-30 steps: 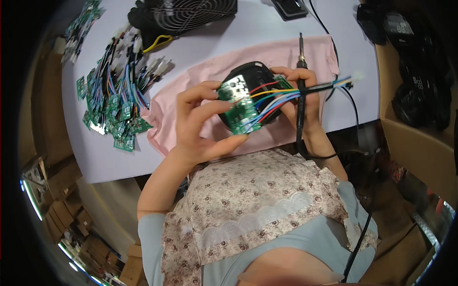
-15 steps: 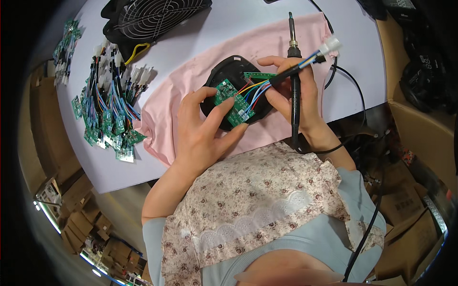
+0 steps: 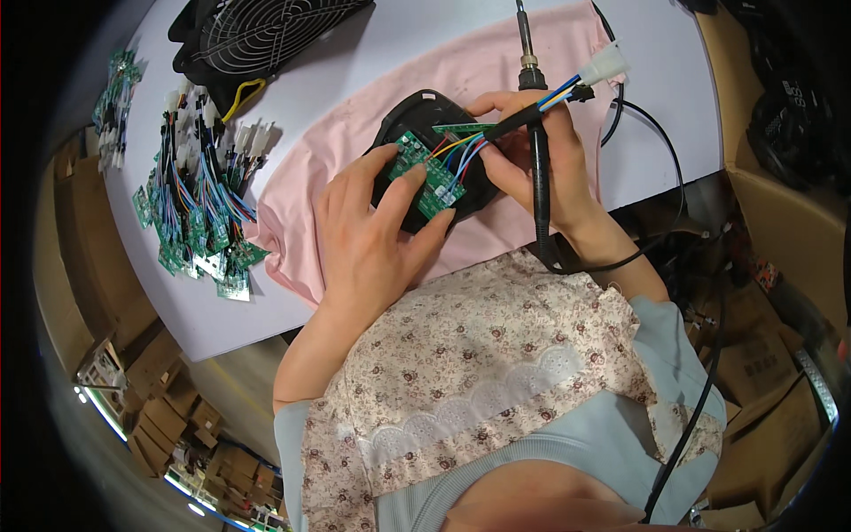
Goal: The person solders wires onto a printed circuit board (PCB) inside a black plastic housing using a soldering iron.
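A green circuit board lies tilted in a rounded black plastic housing, with a narrower green board beside it. My left hand grips the circuit board, fingertips on its upper face and thumb at its near edge. Coloured wires run from the board into a black sleeve that ends in a white connector. My right hand holds a soldering iron upright, tip pointing away from me. The same hand's thumb and index finger are around the sleeved wires, by the housing's right side; their exact contact is hard to see.
Pink cloth lies under the housing on the white table. Wired circuit boards are heaped at the left, near a black fan. The iron's black cord trails right, towards cardboard boxes.
The housing, the board and both hands have shifted slightly left and up in the picture, as has the table's far side. My left fingers sit a little differently on the board; the iron stays held.
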The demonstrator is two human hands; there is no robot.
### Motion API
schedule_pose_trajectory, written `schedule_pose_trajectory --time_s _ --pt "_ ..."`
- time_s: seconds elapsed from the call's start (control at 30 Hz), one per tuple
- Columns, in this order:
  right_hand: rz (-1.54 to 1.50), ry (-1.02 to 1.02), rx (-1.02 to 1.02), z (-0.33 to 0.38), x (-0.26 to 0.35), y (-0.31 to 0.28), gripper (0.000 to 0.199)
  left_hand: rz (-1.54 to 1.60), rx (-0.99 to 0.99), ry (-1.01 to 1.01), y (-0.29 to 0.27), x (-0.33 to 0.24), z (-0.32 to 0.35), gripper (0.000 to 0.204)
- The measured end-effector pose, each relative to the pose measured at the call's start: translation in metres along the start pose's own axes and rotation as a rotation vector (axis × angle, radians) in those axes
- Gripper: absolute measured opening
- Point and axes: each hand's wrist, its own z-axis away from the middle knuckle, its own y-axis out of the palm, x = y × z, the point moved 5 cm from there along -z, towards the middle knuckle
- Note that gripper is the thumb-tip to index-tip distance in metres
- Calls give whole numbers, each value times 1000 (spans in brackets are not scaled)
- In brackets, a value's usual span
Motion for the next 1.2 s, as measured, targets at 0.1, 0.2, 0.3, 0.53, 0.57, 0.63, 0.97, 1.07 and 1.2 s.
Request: schedule_pose_trajectory --time_s 0.1,0.2,0.3,0.53,0.57,0.63,0.97,1.07,1.2 --pt "-34 -67 -15 0 2 0 41 -2 15 -31 -1 -1 2 48" --pt "64 -62 142 -1 8 2 39 26 48 -72 -4 -1 2 45" --pt "126 -114 188 -1 12 1 40 1 91 -25 -3 5 2 41" --pt "90 -68 160 -3 15 2 39 -25 4 61 3 16 11 39" --pt "103 -66 159 -4 15 1 38 -31 -20 68 3 16 12 39" --pt "48 -16 177 -4 11 1 39 -33 -50 66 3 15 13 39" --pt "191 -258 -271 -3 15 -33 44 -73 -113 82 8 21 5 36" --pt "317 -425 -372 1 34 -43 45 -101 -159 90 12 19 9 36" --pt "333 -649 -286 0 55 -44 35 -60 -170 97 14 23 10 38"
